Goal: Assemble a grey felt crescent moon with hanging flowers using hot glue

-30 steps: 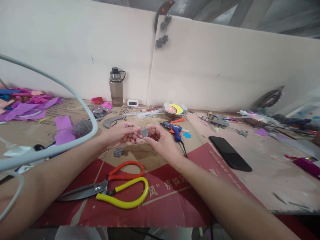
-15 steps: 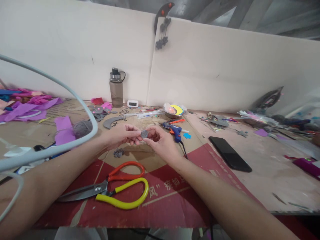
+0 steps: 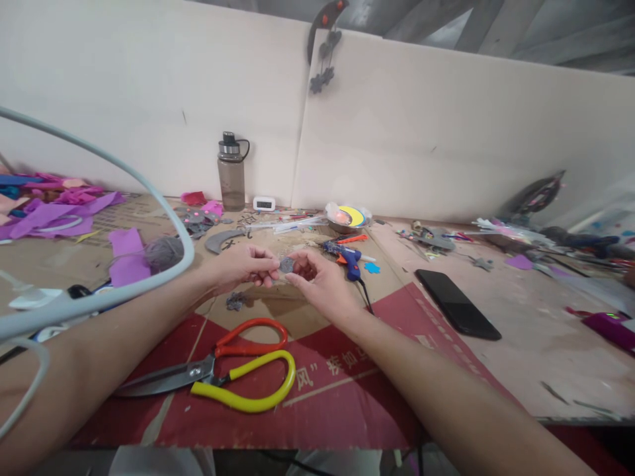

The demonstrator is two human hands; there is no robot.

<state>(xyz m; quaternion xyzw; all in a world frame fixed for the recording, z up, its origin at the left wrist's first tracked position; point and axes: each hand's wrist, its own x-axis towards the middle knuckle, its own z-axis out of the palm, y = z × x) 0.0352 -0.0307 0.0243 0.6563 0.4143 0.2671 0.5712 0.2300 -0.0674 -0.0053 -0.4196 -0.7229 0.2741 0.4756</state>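
The left hand (image 3: 252, 266) and right hand (image 3: 317, 281) pinch one small grey piece (image 3: 286, 265); scissors (image 3: 203, 370) lie at seven o'clock from it, a blue glue gun (image 3: 352, 264) at three.

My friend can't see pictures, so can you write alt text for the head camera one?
A person's left hand and right hand hold a small grey piece between them over a cluttered table. Scissors with red and yellow handles lie nearer the viewer; a blue glue gun and black phone lie to the right, and a bottle stands behind.

scissors (image 3: 203, 369) block way nearside left hand (image 3: 243, 269); room right of phone (image 3: 457, 304).
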